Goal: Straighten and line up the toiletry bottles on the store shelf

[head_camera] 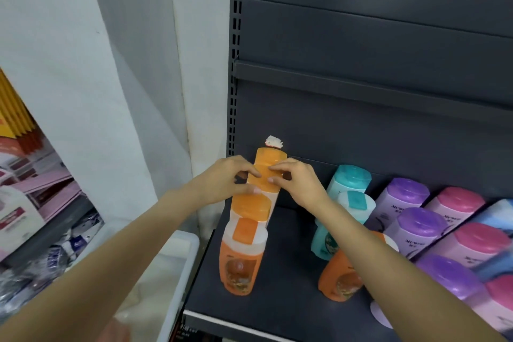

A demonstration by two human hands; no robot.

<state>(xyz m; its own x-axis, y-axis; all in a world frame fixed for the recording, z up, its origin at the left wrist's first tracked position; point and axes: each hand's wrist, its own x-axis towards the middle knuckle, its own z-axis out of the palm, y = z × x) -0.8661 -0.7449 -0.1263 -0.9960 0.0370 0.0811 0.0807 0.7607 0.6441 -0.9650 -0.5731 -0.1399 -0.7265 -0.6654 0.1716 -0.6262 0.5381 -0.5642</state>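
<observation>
Dark grey metal shelf (283, 280) carries rows of bottles: purple and pink ones (422, 226) at right, teal ones (350, 183) mid-shelf, orange ones at left. Both hands pinch the orange bottle (263, 179) near the back of the left row, left hand (222, 179) and right hand (298, 182) curled round its cap.

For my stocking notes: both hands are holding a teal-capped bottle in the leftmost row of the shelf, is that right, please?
Not quite: the head view shows the left hand and right hand holding an orange-capped bottle in the leftmost row of the shelf.
</observation>
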